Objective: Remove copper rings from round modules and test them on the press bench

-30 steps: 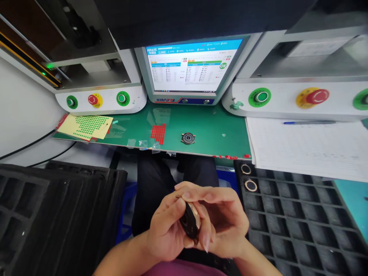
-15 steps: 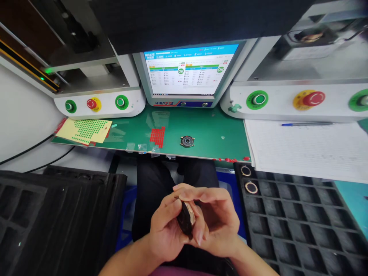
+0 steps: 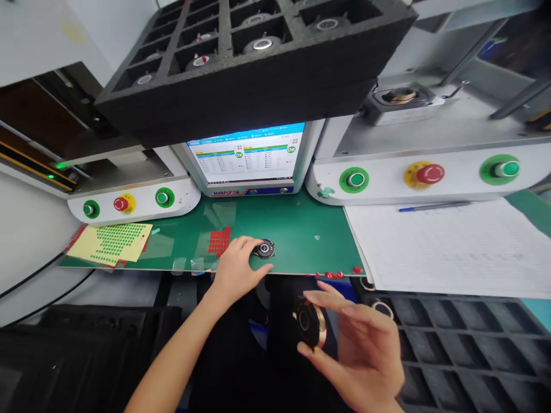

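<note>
A round black smartwatch body lies with its sensor side up on the green mat. My left hand reaches over the mat to it, fingertips at its upper left edge and thumb stretched out below, apart from it. Above my lap, my right hand grips a second watch body by its edges between thumb and fingers. This one has a gold-coloured rim and a dark back turned to the left, with a bit of red at its top edge.
A foam tray holding several watch bodies hangs over the monitor. Button panels flank it. Red stickers and a yellow sticker sheet lie on the mat. Papers and a black compartment tray are at right.
My hands have parted. The left has moved up to the watch body on the mat; the right keeps the other watch body and has shifted right. The view has tilted up, showing the foam tray's compartments.
</note>
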